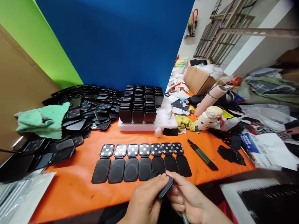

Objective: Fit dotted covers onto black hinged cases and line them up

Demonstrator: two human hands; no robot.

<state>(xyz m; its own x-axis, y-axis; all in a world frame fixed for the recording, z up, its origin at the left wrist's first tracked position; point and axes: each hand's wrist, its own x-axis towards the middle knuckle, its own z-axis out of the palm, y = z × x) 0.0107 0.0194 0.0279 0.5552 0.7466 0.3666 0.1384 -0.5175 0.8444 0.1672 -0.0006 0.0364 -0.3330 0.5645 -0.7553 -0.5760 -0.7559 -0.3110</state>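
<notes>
Seven black plates (pixel 141 163), two hands (pixel 168 199)

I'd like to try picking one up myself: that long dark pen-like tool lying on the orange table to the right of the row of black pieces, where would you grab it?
Probably the middle of the pen-like tool, pinched across its narrow width from above. It lies flat and slanted on the orange table, apart from the row of black pieces, so both long sides look free.

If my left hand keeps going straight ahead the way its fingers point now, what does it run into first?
Most likely the black pad that the left hand already pinches together with the right hand. Beyond it lies the row of open black cases on the orange table, though depth is hard to judge.
</notes>
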